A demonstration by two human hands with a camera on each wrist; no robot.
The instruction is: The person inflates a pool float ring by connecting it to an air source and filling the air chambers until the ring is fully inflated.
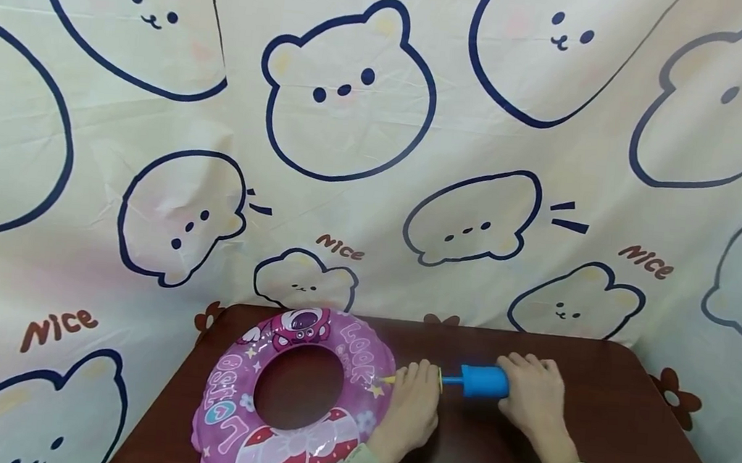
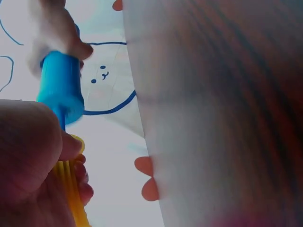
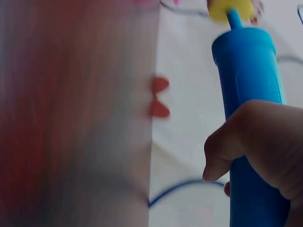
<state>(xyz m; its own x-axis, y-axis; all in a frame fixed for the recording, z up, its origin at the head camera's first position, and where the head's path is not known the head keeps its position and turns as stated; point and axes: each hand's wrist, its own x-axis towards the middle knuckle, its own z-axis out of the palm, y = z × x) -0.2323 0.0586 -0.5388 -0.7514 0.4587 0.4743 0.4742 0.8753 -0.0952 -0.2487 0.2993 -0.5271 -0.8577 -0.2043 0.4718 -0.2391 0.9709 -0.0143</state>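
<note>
A hand pump with a blue barrel (image 1: 485,381) and a yellow nozzle end (image 2: 71,189) is held sideways between my two hands. My left hand (image 1: 411,409) grips the yellow part, and its thin tip points at the pink-purple inflatable swim ring (image 1: 224,365). That tip overlaps the ring's right side in the head view. My right hand (image 1: 533,398) is wrapped round the blue barrel, thumb across it in the right wrist view. Between the barrel and the yellow part a thin blue rod (image 1: 452,380) shows. The ring looks puffed out, with strawberry and bear prints.
Below lies a dark brown table (image 1: 617,425), the ring covering its left part. Behind it hangs a pale cloth (image 1: 372,217) printed with bear outlines, reaching down to the table's back edge and round both sides.
</note>
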